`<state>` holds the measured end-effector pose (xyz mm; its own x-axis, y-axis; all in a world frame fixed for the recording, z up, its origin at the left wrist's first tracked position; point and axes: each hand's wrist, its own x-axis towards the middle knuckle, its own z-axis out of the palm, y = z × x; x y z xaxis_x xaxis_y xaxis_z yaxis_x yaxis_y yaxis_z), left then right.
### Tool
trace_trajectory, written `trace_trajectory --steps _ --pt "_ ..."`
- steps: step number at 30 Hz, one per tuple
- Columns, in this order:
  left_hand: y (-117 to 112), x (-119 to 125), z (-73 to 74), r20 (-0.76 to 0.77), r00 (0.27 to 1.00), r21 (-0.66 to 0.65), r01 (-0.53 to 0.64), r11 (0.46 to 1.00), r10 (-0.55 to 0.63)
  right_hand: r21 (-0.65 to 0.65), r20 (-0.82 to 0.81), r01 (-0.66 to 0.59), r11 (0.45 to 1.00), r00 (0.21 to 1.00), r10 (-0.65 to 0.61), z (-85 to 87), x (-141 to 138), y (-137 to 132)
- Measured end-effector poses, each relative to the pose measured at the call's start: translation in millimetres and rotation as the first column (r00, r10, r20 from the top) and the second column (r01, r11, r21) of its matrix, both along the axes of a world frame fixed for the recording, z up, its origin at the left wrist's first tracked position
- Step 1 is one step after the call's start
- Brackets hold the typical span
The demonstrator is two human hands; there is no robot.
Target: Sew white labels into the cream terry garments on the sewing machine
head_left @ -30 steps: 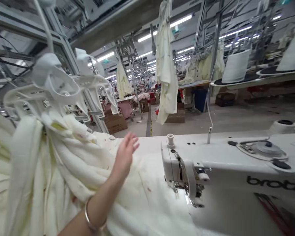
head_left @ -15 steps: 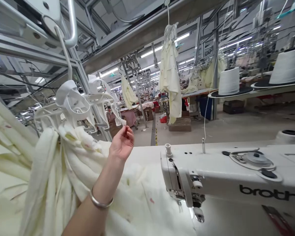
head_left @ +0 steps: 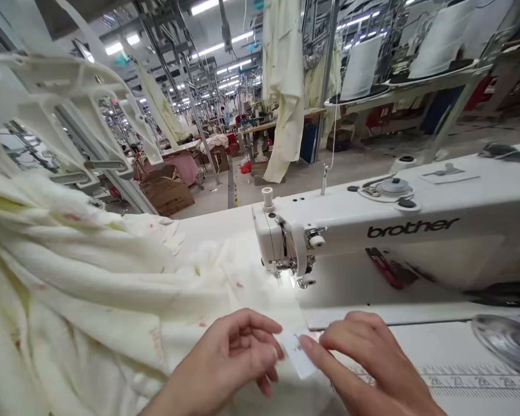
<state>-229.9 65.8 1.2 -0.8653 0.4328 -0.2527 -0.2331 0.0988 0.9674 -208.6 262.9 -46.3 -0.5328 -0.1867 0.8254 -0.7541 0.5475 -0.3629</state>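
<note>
My left hand and my right hand meet low in the view over a small white label. Both pinch it, the left at its left edge, the right at its right edge. The label lies on cream fabric that hangs bunched from white plastic hangers on the left and spreads across the table. Just behind the hands stands a white Brother sewing machine, its needle area lit by a small lamp.
A printed ruler strip runs along the table at the right, with a shiny metal part beyond it. Thread cones stand on a rack behind. More cream garments hang over the factory aisle, cardboard boxes on its floor.
The view tilted down to the table. My left hand dropped from near the hangers to the fabric, my right hand came into view, and both now pinch a small label.
</note>
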Motion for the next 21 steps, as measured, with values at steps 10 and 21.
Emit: trace_trajectory --steps 10,21 --pt "24 7 -25.9 0.083 0.924 0.178 -0.381 0.907 0.372 -0.568 0.593 0.017 0.823 0.701 0.395 -9.3 2 -26" --pt "10 0 -7.6 -0.007 0.993 -0.142 -0.118 0.983 0.118 -0.342 0.793 -0.051 0.938 0.521 0.317 0.4 3 -17"
